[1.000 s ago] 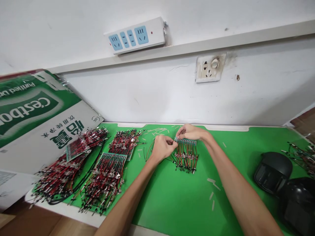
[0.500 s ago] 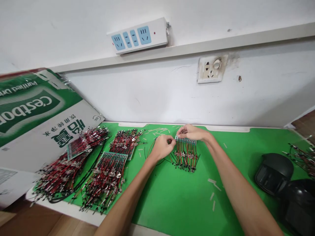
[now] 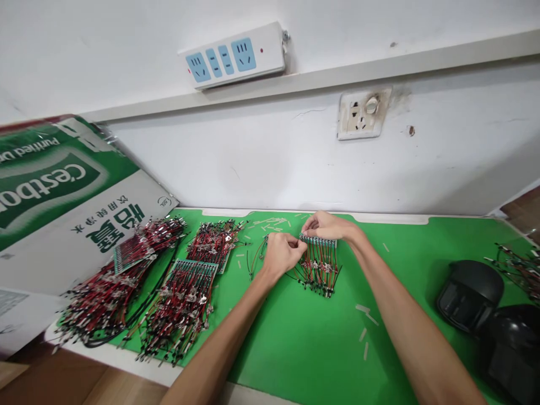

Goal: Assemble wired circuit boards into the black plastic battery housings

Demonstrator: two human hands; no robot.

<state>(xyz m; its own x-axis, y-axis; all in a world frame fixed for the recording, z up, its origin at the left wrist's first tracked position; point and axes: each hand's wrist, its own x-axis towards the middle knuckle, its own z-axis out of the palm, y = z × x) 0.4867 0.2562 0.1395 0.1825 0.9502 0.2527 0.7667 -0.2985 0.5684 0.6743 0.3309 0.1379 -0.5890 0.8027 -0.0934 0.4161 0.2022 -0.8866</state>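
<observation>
A circuit board panel point(image 3: 323, 242) lies on the green mat, with a row of red and black wires point(image 3: 318, 265) hanging from it toward me. My right hand point(image 3: 324, 226) pinches the panel's far left corner between thumb and fingers. Close against the panel's left edge is my left hand point(image 3: 283, 252), its thumb and fingertips pressed together; whatever they hold is too small to make out. Loose thin wires point(image 3: 254, 260) curve out on the left side of that hand, partly hidden by it.
Several wired board panels point(image 3: 185, 304) are heaped at the left, beside a cardboard box point(image 3: 63, 208). Black plastic housings point(image 3: 470, 292) and another wire bundle point(image 3: 517, 270) lie at the right. Small pale strips point(image 3: 365, 315) are scattered on the green mat point(image 3: 287, 349). A power strip point(image 3: 236, 55) hangs on the wall.
My left hand has shifted slightly right, closer to the panel's left edge, uncovering more of the loose wires. My right hand stays at the panel's corner. The camera view has moved a little.
</observation>
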